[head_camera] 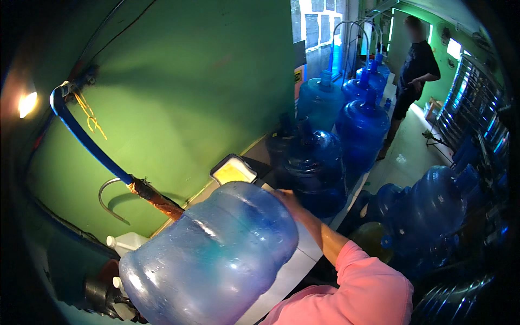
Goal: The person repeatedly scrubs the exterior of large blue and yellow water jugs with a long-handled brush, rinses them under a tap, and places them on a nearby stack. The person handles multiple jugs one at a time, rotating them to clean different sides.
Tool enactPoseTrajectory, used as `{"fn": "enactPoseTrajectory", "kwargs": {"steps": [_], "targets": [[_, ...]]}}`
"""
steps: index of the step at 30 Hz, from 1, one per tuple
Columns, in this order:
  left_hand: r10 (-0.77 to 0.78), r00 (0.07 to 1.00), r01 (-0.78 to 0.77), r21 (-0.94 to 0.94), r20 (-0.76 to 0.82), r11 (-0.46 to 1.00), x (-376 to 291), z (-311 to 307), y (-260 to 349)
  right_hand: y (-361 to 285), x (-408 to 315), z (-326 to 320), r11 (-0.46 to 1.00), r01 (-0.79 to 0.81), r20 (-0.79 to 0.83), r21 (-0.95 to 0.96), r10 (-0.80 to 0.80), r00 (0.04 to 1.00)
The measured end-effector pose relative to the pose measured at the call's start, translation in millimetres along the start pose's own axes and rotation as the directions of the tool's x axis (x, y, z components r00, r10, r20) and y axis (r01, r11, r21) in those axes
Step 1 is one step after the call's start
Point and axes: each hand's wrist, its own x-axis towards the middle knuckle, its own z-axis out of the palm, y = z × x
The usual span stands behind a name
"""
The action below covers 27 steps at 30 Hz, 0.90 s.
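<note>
A large translucent blue water jug point(211, 248) lies tilted on its side close in front of me. My right hand point(287, 200) is at the jug's far right end, its fingers partly hidden by the jug, so their grip cannot be made out. The right arm reaches past in a pink sleeve. My left hand is out of view. Just beyond the jug sits a dark tray point(233, 170) with something yellow and white in it. A blue hose point(89, 144) runs down to a brown wrapped pipe point(156, 199) behind the jug.
Several blue water jugs point(315, 170) stand upright along the white tiled counter point(306, 243). More jugs point(426, 203) lie on the right. A white plastic bottle point(128, 242) is at the left, under a curved metal tube point(107, 199). A person point(416, 73) stands at the back.
</note>
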Motion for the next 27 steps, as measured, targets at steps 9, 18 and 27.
{"fn": "enactPoseTrajectory", "kwargs": {"steps": [9, 18, 27], "targets": [[0.177, 0.964, -0.021, -0.605, 0.199, 0.796, 147.5, 122.0, 142.5, -231.2, -48.1, -135.7, 0.662, 0.545, -0.197, -0.514, -0.71, 0.676], [0.688, 0.583, -0.36, -0.622, 0.432, 0.695, 115.2, 254.0, 204.3, -472.8, -44.3, -296.3, 0.643, 0.471, -0.669, -0.604, -0.73, 0.139], [0.306, 0.277, -0.098, -0.29, 0.911, 0.952, 33.2, 252.5, 116.4, -354.9, 56.5, -335.8, 0.453, -0.032, -0.439, -0.891, -0.877, -0.192]]}}
